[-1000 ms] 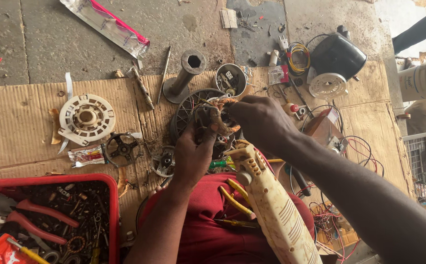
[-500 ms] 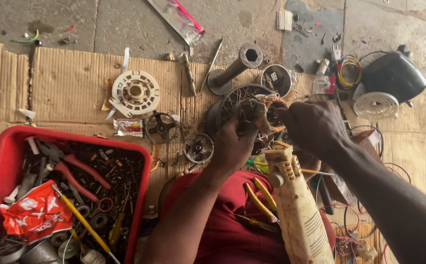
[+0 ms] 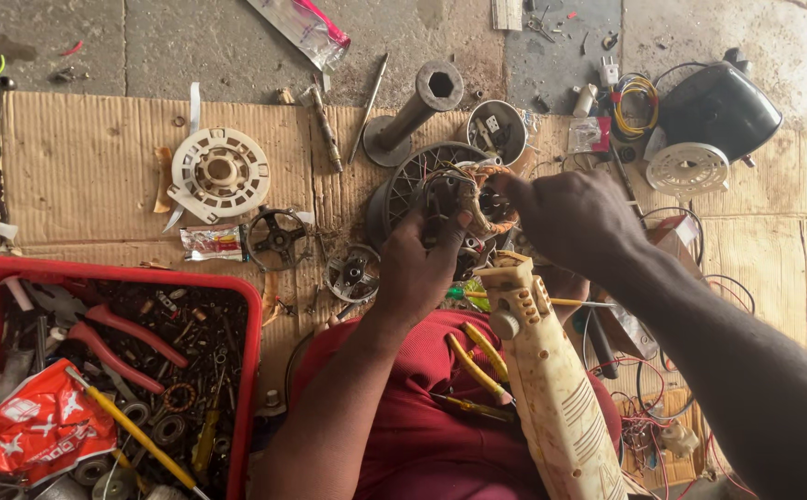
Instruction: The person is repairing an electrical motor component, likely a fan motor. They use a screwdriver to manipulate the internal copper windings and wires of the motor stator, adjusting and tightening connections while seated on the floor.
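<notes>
Left hand (image 3: 417,268): raised over the lap, fingers curled and clamped on the motor stator (image 3: 468,199), thumb pressed against its near face.
Right hand (image 3: 575,218): reaching in from the right, fingertips drawn together on the stator's right edge, at the copper windings; whether pinching a wire cannot be told.
Motor stator: dark, ring-shaped core with copper-coloured windings, held between both hands just above the cardboard sheet (image 3: 79,176), in front of the grey ribbed housing (image 3: 403,185).
Stator facing: flat face tilted toward the camera; too round and too covered by fingers for a clear long axis to be told.
Cream tool body (image 3: 551,380): lying across the red-clothed lap, long axis running from lower right up toward the hands, narrow end pointing at the stator and nearly touching the right wrist.
Yellow-handled tools (image 3: 477,356): on the lap just left of the cream body, slanting the same way.
Grey socket tube (image 3: 412,111): on the cardboard beyond the hands, hexagonal opening pointing up and right.
White round plastic part (image 3: 220,173): flat on the cardboard, well to the left of the hands.
Red tray (image 3: 248,370): at lower left, holding red-handled pliers (image 3: 116,338), loose screws and rings.
Black fan casing (image 3: 718,106): far upper right, beside a white round grille (image 3: 690,168).
</notes>
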